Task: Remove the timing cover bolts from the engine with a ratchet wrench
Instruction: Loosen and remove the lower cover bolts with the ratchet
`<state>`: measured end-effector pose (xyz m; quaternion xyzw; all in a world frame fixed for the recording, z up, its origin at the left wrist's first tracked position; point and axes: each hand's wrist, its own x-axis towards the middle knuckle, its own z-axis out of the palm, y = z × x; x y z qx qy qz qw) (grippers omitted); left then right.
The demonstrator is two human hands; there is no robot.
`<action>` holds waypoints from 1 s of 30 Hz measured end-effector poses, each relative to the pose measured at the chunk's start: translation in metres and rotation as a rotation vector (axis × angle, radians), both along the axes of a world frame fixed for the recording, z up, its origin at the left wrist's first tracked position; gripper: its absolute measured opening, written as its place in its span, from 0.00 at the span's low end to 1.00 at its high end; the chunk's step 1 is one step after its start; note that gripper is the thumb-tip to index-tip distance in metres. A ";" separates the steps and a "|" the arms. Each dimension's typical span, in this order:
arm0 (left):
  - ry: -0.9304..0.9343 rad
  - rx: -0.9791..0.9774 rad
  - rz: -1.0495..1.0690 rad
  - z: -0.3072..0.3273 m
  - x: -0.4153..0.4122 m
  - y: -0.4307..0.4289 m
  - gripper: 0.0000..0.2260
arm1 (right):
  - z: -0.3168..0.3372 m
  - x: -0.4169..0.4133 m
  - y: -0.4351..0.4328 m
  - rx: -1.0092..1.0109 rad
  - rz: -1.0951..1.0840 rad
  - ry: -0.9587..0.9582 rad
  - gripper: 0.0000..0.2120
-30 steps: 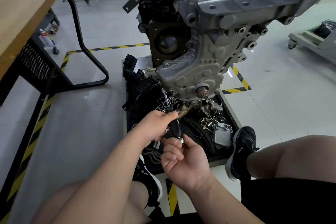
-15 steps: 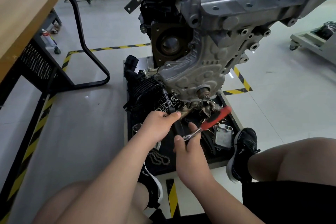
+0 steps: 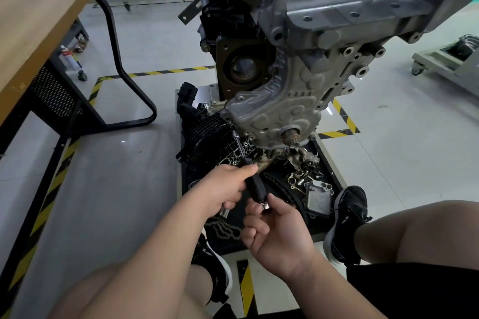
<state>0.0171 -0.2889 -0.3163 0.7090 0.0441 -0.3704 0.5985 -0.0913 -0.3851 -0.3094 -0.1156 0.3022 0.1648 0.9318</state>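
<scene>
Step in hand, by the look of the setup: loosening a bolt at the lower left edge of the timing cover (image 3: pixel 280 111) on the engine (image 3: pixel 337 8); removal not yet finished.

Grips the black driver handle (image 3: pixel 255 186) with the left hand (image 3: pixel 228 189), fingers (image 3: pixel 239 184) curled fully round it. Steadies the thin extension shaft (image 3: pixel 239 146), which runs up to a socket (image 3: pixel 234 133) seated against the cover's edge. Pinches the chrome end (image 3: pixel 265 206) at the butt of the handle with the right hand (image 3: pixel 280 235), thumb and fingertips closed on it.

Cannot tell whether a ratchet wrench is attached there; none in plain view. Cannot see the bolt itself, hidden by the socket.

Next, probably: turn the chrome end counter-clockwise. Hold the shaft in line with the bolt and the socket fully seated; avoid tilting, which risks slipping off. Once loose, catch the bolt before it drops into the parts tray (image 3: pixel 334 176) below.
</scene>
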 end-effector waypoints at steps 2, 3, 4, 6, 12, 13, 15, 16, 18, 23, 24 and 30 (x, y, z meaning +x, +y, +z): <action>-0.002 0.026 -0.031 0.000 0.000 -0.001 0.17 | 0.001 -0.001 -0.001 0.179 -0.010 -0.026 0.15; -0.007 0.035 -0.036 -0.001 0.000 -0.002 0.18 | 0.001 -0.001 0.000 0.218 -0.010 -0.035 0.16; -0.019 0.043 -0.035 -0.001 0.000 -0.002 0.18 | 0.001 -0.001 0.002 0.240 -0.011 -0.036 0.15; -0.062 0.059 -0.017 -0.004 0.000 -0.001 0.18 | 0.001 -0.001 0.005 0.266 0.000 -0.034 0.16; -0.176 0.160 0.034 -0.009 -0.002 -0.003 0.20 | -0.002 0.000 0.004 0.219 0.021 -0.067 0.22; -0.190 0.181 0.034 -0.009 -0.002 -0.003 0.20 | -0.002 0.000 0.005 0.187 0.014 -0.061 0.21; -0.209 0.209 0.037 -0.009 -0.003 -0.003 0.20 | -0.002 0.001 0.007 0.024 -0.002 -0.016 0.16; -0.218 0.219 0.038 -0.009 -0.003 -0.002 0.20 | -0.005 0.001 0.008 -0.135 0.001 0.005 0.14; -0.236 0.223 0.044 -0.010 -0.003 -0.003 0.20 | -0.008 -0.002 0.009 -0.624 0.039 -0.019 0.06; -0.290 0.241 0.057 -0.007 -0.005 -0.004 0.21 | -0.017 -0.009 0.001 -1.845 0.356 -0.357 0.26; -0.301 0.250 0.058 -0.006 -0.005 -0.004 0.21 | -0.016 -0.008 0.001 -1.948 0.370 -0.365 0.26; -0.201 0.218 0.051 -0.001 -0.003 -0.001 0.21 | -0.014 -0.002 0.008 -1.056 0.046 -0.144 0.14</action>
